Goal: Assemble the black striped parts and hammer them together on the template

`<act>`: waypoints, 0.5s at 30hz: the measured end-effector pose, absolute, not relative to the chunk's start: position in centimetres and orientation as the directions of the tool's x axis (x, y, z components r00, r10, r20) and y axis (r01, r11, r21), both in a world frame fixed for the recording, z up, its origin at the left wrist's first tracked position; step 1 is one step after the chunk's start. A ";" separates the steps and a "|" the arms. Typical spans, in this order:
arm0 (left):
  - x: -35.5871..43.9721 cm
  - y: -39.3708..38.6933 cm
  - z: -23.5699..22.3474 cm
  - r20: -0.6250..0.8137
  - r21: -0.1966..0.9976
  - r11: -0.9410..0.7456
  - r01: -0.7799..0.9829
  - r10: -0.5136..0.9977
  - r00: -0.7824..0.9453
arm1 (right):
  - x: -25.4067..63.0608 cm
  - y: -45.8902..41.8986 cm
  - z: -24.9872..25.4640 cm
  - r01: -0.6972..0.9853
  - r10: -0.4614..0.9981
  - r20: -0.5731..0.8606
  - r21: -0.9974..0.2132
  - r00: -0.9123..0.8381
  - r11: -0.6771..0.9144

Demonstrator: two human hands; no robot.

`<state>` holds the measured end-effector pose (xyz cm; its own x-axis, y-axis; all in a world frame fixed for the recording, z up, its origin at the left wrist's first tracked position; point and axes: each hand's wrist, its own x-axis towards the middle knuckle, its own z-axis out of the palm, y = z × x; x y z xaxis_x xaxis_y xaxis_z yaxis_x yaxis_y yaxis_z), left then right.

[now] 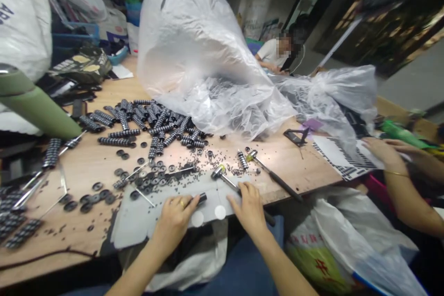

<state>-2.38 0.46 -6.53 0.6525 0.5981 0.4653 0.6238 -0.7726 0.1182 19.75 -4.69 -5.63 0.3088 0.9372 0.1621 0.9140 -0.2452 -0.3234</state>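
Note:
My left hand (pixel 174 216) is closed on a short black cylinder (pixel 201 198), whose end sticks out past my thumb and fingers. It is just above the grey mat (pixel 132 222) at the table's front edge. My right hand (pixel 250 206) wraps round the dark handle of a hammer (pixel 227 182); its metal head with a yellow face points away from me, over the mat. Two white discs (pixel 219 212) lie on the mat between my hands. A second hammer (pixel 274 175) rests to the right, close to a small ridged roller (pixel 242 160).
Many ridged black-and-silver rollers (pixel 156 122) are piled at the back left, with black discs (pixel 157 178) and scattered small bits in front. A large clear plastic bag (pixel 194 41) bulges behind. A green bottle (pixel 41 106) leans at left. Another person's arms (pixel 398 185) work at right.

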 end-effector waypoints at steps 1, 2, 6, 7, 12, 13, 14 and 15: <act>-2.3 0.2 -6.4 0.449 0.105 -0.750 0.653 0.621 0.642 | 20.3 -4.8 -6.0 0.926 0.941 0.166 -0.291 0.296 -0.240; -2.1 0.0 -6.3 0.438 0.099 -0.733 0.673 0.639 0.632 | 20.7 -4.9 -6.3 0.937 0.945 0.175 -0.264 0.278 -0.227; -1.7 -0.8 -6.5 0.409 0.133 -0.683 0.718 0.698 0.588 | 21.2 -5.0 -6.6 0.962 0.943 0.210 -0.145 0.259 -0.232; -1.6 -0.9 -6.6 0.411 0.147 -0.668 0.729 0.712 0.569 | 21.3 -4.9 -6.5 0.965 0.944 0.205 -0.107 0.259 -0.242; -1.6 -1.1 -7.6 0.430 0.253 -0.682 0.686 0.715 0.551 | 21.4 -4.7 -5.7 0.964 0.960 0.124 -0.121 0.252 -0.238; -1.6 -1.1 -7.7 0.428 0.272 -0.695 0.666 0.707 0.563 | 21.3 -4.9 -5.5 0.950 0.963 0.075 -0.204 0.258 -0.238; -1.7 -1.0 -7.8 0.422 0.283 -0.701 0.654 0.704 0.572 | 21.2 -5.2 -5.3 0.923 0.967 0.008 -0.300 0.254 -0.240; -1.7 -0.9 -7.8 0.411 0.287 -0.700 0.654 0.706 0.576 | 21.0 -5.5 -5.1 0.886 0.970 -0.069 -0.395 0.235 -0.242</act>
